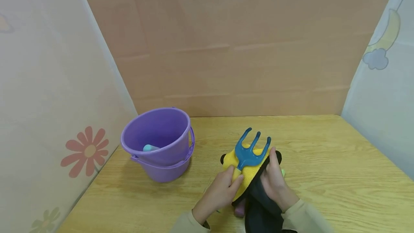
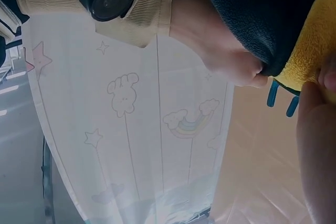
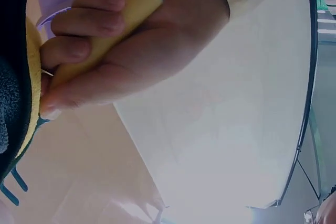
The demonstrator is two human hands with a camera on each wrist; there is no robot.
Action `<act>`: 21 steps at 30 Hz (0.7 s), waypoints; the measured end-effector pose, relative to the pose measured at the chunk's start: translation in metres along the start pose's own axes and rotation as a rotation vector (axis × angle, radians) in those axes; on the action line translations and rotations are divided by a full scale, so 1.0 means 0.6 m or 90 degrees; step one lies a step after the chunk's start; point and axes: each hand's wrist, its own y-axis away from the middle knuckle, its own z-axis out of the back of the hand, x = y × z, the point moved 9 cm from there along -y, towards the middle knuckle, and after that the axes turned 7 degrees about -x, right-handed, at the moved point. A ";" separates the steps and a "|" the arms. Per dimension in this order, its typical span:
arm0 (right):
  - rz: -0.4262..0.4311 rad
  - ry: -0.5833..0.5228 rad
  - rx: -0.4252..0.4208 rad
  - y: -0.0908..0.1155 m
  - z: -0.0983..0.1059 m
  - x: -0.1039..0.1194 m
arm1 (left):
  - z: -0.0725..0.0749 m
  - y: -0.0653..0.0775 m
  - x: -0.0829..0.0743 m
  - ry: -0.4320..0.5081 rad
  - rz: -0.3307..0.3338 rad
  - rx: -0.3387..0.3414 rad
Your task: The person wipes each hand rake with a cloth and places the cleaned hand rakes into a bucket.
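My left hand point(image 1: 221, 186) grips the yellow handle point(image 3: 126, 22) of a toy garden fork, whose three blue prongs point(image 1: 249, 155) point up and away. Behind the fork lies a fleecy cloth point(image 1: 250, 175), yellow on one face and dark grey on the other, with a black border. My right hand point(image 1: 276, 182) holds this cloth at its right side, some fingers hidden by it. In the left wrist view, the fingers of the right hand point(image 2: 226, 61) pinch the cloth's edge. The cloth's dark part hangs down toward the front of the table.
Two nested purple buckets point(image 1: 155, 132) stand at the left, the upper one tilted, with a light-blue object point(image 1: 150, 147) inside. A purple object point(image 1: 239, 209) and a green one point(image 1: 283, 172) are partly hidden by the cloth and hand. Printed sheets surround the wooden table point(image 1: 339, 175).
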 end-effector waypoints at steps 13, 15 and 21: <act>-0.014 -0.112 -0.005 0.003 -0.001 0.012 | -0.008 0.005 0.002 -0.007 0.031 0.048; -0.015 -0.089 -0.025 0.000 0.002 0.012 | -0.008 0.005 -0.001 -0.013 0.020 0.047; -0.013 -0.112 -0.015 -0.003 0.003 0.018 | -0.011 0.007 -0.004 -0.032 0.008 0.065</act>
